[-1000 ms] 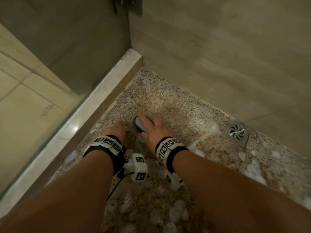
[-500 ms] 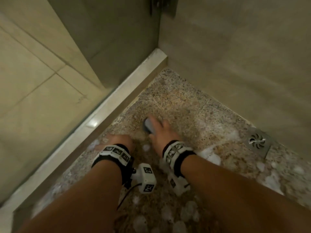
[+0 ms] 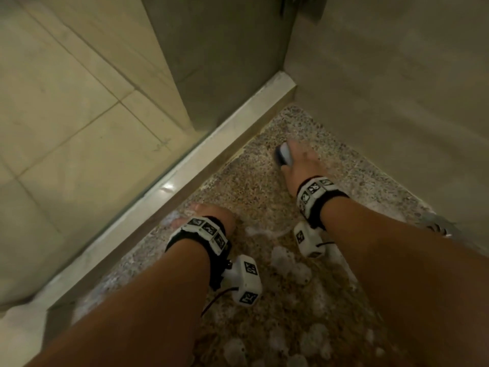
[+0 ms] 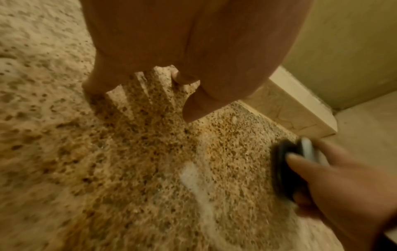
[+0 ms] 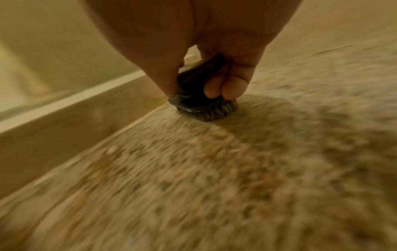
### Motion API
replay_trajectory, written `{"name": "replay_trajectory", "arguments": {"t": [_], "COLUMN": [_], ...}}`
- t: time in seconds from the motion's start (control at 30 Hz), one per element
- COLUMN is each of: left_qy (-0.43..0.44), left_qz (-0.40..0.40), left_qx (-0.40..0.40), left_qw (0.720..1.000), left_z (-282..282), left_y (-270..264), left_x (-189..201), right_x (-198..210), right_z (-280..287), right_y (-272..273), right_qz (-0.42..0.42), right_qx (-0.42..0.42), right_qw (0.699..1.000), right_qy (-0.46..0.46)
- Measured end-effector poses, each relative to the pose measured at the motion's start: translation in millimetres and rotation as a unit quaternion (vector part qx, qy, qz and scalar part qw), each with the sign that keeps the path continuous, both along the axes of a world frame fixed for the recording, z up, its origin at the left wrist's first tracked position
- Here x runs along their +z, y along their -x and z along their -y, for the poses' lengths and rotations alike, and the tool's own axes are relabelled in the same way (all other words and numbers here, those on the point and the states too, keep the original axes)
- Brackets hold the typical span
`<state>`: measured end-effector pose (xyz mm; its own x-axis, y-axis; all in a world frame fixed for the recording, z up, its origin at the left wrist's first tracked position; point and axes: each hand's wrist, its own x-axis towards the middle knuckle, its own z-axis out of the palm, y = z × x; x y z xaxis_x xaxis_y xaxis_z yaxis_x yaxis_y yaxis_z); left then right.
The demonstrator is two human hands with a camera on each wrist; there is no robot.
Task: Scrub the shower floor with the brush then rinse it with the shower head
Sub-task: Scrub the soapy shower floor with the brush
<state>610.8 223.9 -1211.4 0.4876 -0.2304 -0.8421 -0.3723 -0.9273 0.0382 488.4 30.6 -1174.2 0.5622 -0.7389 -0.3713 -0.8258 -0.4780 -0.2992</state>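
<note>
My right hand [image 3: 300, 161] grips a small dark scrub brush [image 3: 283, 154] with a grey top, bristles down on the speckled granite shower floor [image 3: 254, 181], near the far corner. The right wrist view shows its fingers [image 5: 225, 89] curled round the brush [image 5: 199, 98], bristles pressed on the stone. The left wrist view catches the brush [image 4: 285, 169] at lower right, blurred. My left hand [image 3: 209, 214] rests on the wet floor beside the white threshold, fingers spread flat [image 4: 193, 108], holding nothing. No shower head is in view.
A white raised threshold [image 3: 211, 152] and a glass panel [image 3: 185, 62] bound the floor on the left. Tiled walls [image 3: 383, 88] close the far corner. A metal drain [image 3: 436, 226] sits at the right behind my forearm. Clumps of white foam [image 3: 291, 263] lie on the floor near me.
My right hand has pushed the brush away from me toward the far corner. The left hand stayed on the floor by the threshold. The head view swung left.
</note>
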Motion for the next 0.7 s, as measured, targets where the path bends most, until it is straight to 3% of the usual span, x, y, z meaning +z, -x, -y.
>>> {"name": "replay_trajectory", "arguments": {"t": [0.1,0.23,0.3,0.4,0.5,0.57,0.7], "left_qy": [0.014,-0.079,-0.075,-0.074,-0.070,-0.035,-0.012], "left_qz": [0.012,0.000,0.004,0.009,0.016,0.037,0.046], "left_qx": [0.066,0.176,0.185,0.206,0.171,0.132,0.101], "left_qw": [0.998,0.981,0.980,0.976,0.983,0.990,0.994], "left_z": [5.0,12.4,15.4,10.4,-4.2,-20.9,-44.3], "left_y": [8.5,19.2,25.4,26.9,36.3,46.2,51.3], "left_x": [-4.1,41.9,64.5,53.8,42.2,35.7,28.6], "right_x": [-8.0,-9.9,-8.0,-1.3,-0.1,-6.1,-15.6], "right_z": [-38.3,-38.9,-14.5,26.8,28.5,2.3,-64.0], "right_y": [-20.6,-15.1,-6.4,1.0,-13.2,-30.1,-45.1], "right_qz": [0.008,-0.014,-0.022,-0.032,-0.016,0.020,0.018], "right_qx": [0.141,0.224,0.220,0.084,-0.012,0.014,0.175], "right_qw": [0.990,0.974,0.975,0.996,1.000,1.000,0.983], "right_qy": [-0.026,-0.026,-0.014,0.008,-0.003,-0.012,-0.046]}}
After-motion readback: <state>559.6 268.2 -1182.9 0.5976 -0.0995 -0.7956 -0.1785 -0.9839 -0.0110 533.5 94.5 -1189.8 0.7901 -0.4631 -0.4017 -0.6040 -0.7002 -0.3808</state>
